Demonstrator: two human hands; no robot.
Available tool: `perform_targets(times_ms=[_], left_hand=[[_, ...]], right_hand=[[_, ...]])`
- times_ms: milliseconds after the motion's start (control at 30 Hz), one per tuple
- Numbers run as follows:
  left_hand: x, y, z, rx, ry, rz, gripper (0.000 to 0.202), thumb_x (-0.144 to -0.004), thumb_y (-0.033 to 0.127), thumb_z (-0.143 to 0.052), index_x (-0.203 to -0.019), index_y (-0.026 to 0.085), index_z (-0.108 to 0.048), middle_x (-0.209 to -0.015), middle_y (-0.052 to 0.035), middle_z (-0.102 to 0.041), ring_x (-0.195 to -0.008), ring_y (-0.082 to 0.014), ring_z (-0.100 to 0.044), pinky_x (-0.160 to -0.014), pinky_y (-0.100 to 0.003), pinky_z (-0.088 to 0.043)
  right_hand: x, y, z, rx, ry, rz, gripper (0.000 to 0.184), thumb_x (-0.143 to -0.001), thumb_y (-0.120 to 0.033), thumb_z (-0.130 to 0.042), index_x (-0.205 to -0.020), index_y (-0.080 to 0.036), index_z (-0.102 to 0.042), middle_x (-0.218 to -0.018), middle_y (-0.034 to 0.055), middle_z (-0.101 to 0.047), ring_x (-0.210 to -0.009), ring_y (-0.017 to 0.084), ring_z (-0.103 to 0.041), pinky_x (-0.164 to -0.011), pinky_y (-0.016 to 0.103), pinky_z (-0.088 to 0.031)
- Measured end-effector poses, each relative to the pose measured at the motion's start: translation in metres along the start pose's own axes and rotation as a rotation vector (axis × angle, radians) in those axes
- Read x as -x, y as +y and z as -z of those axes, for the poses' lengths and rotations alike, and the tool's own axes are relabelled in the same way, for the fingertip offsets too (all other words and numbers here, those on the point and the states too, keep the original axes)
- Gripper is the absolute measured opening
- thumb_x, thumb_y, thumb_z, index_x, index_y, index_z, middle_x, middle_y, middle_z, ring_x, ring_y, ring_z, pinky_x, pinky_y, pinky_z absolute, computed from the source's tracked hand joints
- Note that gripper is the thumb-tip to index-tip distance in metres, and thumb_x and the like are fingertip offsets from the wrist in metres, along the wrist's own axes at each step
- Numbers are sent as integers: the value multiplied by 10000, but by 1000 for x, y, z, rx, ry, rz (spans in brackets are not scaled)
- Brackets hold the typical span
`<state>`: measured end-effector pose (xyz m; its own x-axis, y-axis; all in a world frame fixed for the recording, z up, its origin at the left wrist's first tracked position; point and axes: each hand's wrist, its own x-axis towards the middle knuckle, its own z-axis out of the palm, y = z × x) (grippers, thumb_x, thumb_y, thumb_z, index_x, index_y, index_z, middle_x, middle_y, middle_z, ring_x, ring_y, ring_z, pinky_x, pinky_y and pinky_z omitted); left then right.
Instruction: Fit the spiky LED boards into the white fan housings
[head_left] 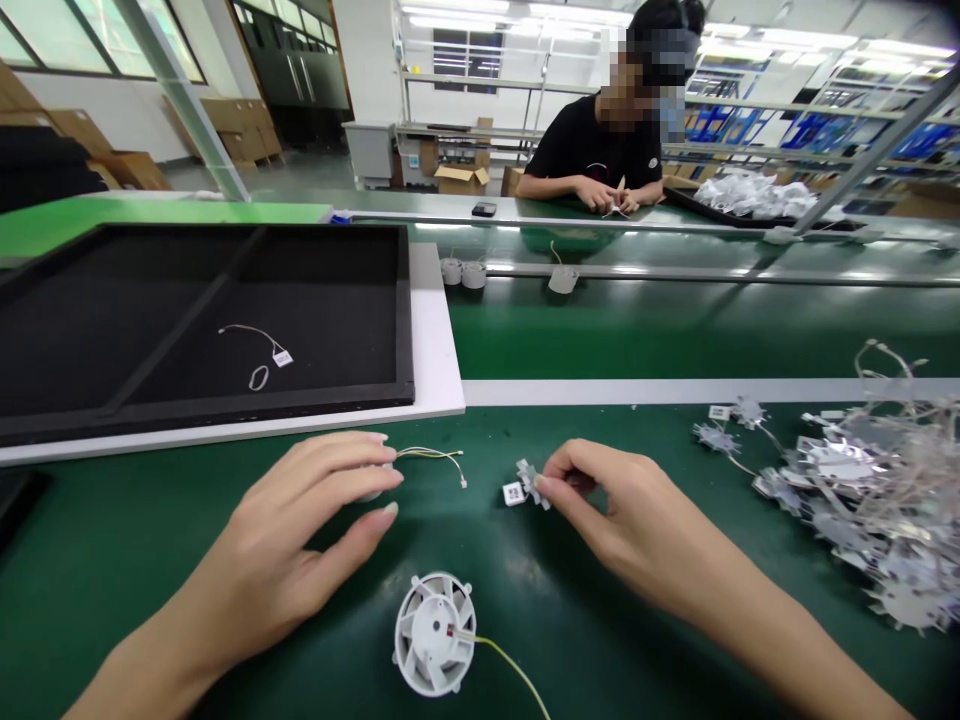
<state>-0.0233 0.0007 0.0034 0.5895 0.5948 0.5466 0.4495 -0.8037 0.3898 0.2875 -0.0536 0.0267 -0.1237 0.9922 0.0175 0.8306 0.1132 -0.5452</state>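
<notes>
Fingers (566, 468) of the right hand (611, 505) pinch a star plate (531, 480), while the left hand (300, 540) closes over a wired part (373, 491) on the bench (112, 560); apparently pick-up stage, with the pieces apart and unaligned.

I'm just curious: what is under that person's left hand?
A small white rounded part peeks out beneath the left hand, thin yellow and white wires trailing from it. The fingers cover the rest.
</notes>
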Motion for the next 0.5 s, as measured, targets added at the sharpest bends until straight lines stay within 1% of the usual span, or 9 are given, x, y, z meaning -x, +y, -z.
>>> perform_targets(times_ms=[67,133,167,200,267,300,367,433,500], left_hand=[[0,11,-6,83,-18,41,257,-1015,167,-646,-1230,301,-690,-1272,0,-741,-1224,-197,-674,-1130,-313,-476],[0,24,-10,209,-16,154,265,-1022,234,-674,-1261,351,-682,-1305,34,-738,-1233,-183,-673,-1142,-284,-455],[0,31,-12,287,-15,244,264,-1024,307,-695,-1274,391,-679,-1315,56,-739,-1238,-183,-673,-1139,-275,-454],[0,38,-14,368,-27,349,306,-1009,420,-726,-1311,428,-670,-1336,65,-738,-1261,-198,-666,-1129,-275,-462],[-1,50,-16,555,-78,533,476,-915,621,-789,-1343,451,-671,-1346,49,-741,-1263,-241,-670,-1099,-295,-493],[-1,54,-17,666,-115,596,578,-860,688,-809,-1363,440,-668,-1335,28,-747,-1240,-259,-682,-1072,-308,-517],[-2,60,-19,909,-183,684,697,-808,743,-821,-1389,391,-660,-1278,-17,-762,-1131,-267,-722,-993,-325,-573],[-3,62,-21,1114,-220,760,727,-809,731,-829,-1404,355,-648,-1228,-38,-767,-1038,-249,-742,-915,-316,-606],[-4,63,-22,1235,-218,854,706,-811,685,-859,-1397,347,-657,-1218,-38,-763,-992,-220,-747,-879,-289,-616]], right_hand=[[1,-11,1,-342,-25,-34,264,-1040,-348,-563,-824,-228,-657,-795,13,-732,-726,172,-685,-639,279,-529],[3,-22,-1,-671,-80,-61,270,-998,-406,-659,-800,-221,-657,-840,24,-757,-769,156,-700,-693,256,-559],[4,-26,-3,-813,-113,-75,281,-973,-427,-711,-797,-216,-652,-865,28,-770,-777,146,-706,-712,245,-569],[5,-30,-6,-942,-148,-89,304,-951,-449,-754,-795,-212,-643,-874,30,-777,-771,134,-709,-716,232,-577],[9,-36,-14,-1133,-190,-100,342,-942,-470,-786,-795,-207,-625,-846,22,-781,-735,109,-709,-703,204,-585],[11,-38,-17,-1181,-183,-89,341,-954,-459,-781,-794,-206,-620,-840,20,-784,-737,103,-717,-704,192,-590],[15,-42,-24,-1177,-100,-34,304,-980,-390,-760,-786,-205,-616,-867,24,-800,-775,104,-748,-720,176,-602],[18,-45,-29,-1089,13,50,237,-986,-296,-734,-792,-209,-630,-916,28,-819,-815,112,-776,-730,169,-613],[19,-47,-32,-982,97,133,179,-979,-228,-711,-810,-218,-653,-941,20,-831,-842,118,-793,-736,165,-619]])
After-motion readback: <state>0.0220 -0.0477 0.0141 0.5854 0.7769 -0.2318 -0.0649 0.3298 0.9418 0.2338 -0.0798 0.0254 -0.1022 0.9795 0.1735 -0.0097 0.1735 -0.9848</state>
